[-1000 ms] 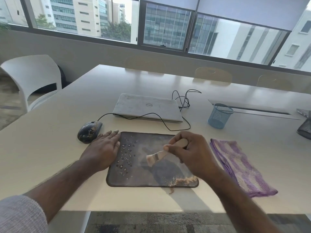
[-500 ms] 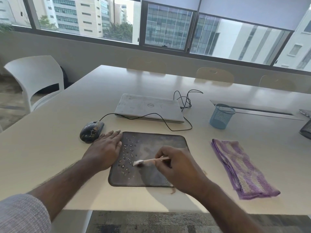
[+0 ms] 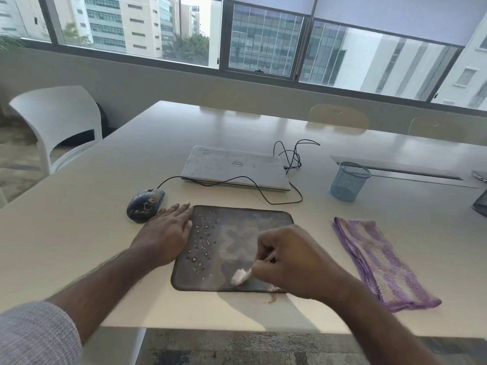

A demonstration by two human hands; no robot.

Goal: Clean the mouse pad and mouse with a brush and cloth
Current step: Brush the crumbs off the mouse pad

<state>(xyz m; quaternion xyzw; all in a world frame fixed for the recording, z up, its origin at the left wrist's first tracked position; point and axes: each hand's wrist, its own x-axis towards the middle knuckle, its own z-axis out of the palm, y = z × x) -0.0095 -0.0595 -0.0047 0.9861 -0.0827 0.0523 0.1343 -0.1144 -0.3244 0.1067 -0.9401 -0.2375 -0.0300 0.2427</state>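
- A person sits at a pale table [image 3: 79,233], seen from a head-worn camera looking down at both bare hands.
- A dark mouse pad [image 3: 237,219] lies flat near the table's front edge. Small pale crumbs [image 3: 201,243] dot its left part, and a little brown debris [image 3: 272,299] sits at and just off its front right corner.
- The right hand [image 3: 292,262] has its fingers curled round the handle of a small brush [image 3: 241,275], whose pale bristles touch the pad near its front edge.
- The left hand [image 3: 164,233] lies flat, fingers straight and together, its fingers overlapping the pad's left edge (apparently pinning the pad in place).
- A dark wired mouse [image 3: 145,208], speckled with debris, rests on the table just beside the left hand's far side, off the pad.
- A folded purple striped cloth [image 3: 379,262] lies on the table to the right of the pad, apart from it, and no hand touches it.
- Further back are a closed laptop [image 3: 234,167] and a blue mesh pen cup [image 3: 349,181].
- Judged step: brushing the mouse pad, early in the task, since the left side looks unswept and the mouse is still dirty.
- The next move likely calls for carrying the bristles left into the crumbs and sweeping them toward the front edge, with the left hand holding the pad steady.
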